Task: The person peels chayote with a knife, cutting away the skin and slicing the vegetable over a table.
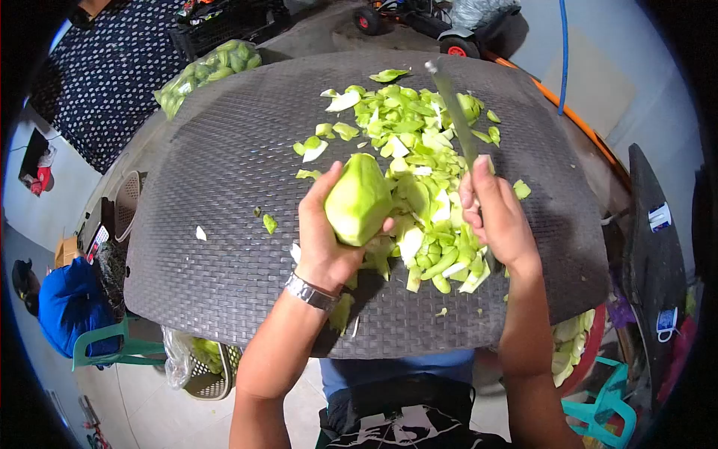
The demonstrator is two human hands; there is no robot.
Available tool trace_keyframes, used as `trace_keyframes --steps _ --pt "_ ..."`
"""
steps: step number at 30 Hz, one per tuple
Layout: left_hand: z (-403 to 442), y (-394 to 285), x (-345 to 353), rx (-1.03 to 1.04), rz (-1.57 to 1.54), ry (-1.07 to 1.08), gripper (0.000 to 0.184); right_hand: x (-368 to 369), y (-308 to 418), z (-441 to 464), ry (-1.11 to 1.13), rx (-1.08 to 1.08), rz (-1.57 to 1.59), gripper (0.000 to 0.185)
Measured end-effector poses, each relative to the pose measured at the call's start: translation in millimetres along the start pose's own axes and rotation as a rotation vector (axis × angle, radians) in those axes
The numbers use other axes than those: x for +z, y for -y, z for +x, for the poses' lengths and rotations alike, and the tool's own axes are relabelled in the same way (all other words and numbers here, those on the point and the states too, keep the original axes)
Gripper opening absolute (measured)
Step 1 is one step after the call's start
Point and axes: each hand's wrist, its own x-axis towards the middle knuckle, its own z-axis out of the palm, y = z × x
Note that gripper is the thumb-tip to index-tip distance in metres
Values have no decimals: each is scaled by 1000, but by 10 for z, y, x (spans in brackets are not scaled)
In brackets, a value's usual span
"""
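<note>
My left hand (327, 239), with a metal watch on its wrist, is closed around a large peeled fruit (357, 200) that looks like a green mango. Its surface is pale green with flat cut faces. In my right hand (502, 213) is a knife (456, 116), its blade pointing up and away from me. The blade is apart from the mango. Beneath and beyond both hands lies a long heap of green peelings (422, 179), some with white inner sides.
The dark woven-pattern table (224, 179) carries the heap and scattered scraps. A plastic bag of green fruit (213, 71) is beyond its far left edge. Baskets (209, 382) stand below left. At lower right are a red-rimmed tub (594, 344) of peelings and a teal chair (602, 408).
</note>
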Motion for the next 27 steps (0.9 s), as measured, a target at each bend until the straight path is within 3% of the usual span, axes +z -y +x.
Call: trace_keyframes --steps 3,7,15,21,27 --pt "39 60 2 -1 3 12 44 106 112 -106 -148 -234 -559 71" --pt "19 119 -72 -18 6 118 53 386 178 -192 -73 -489 -887 79" --pt "0 158 -30 -2 -69 256 44 539 116 -245 -22 -493 -915 91" --pt "57 206 -58 119 38 121 45 545 97 -213 -53 -528 -910 88" --pt "5 183 -38 89 30 31 44 426 93 -135 -161 -568 -910 76"
